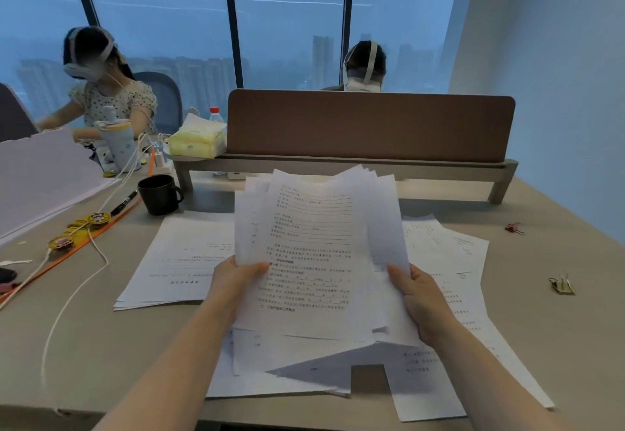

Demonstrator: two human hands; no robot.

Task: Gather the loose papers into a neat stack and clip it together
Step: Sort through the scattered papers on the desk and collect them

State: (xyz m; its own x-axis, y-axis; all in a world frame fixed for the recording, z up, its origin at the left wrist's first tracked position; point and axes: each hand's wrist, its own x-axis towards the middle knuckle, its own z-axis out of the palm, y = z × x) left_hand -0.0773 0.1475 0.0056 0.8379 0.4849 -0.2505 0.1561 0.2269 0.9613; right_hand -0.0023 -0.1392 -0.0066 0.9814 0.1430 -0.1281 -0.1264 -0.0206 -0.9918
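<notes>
Left hand (pixel 233 281) and right hand (pixel 417 298) pinch side edges of fanned bundle of white printed sheets (pixel 318 261), lifted upright above beige desk (pixel 558 322) for squaring. More loose white sheets (pixel 179 261) lie flat beneath. Gold binder clip (pixel 561 284) waits, right, well apart.

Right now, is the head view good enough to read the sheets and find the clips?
Head view: dim bluish window light; print on the held sheets is too soft to read; wide-angle bending at the edges; both binder clips, pink and gold, show small but clear.
</notes>
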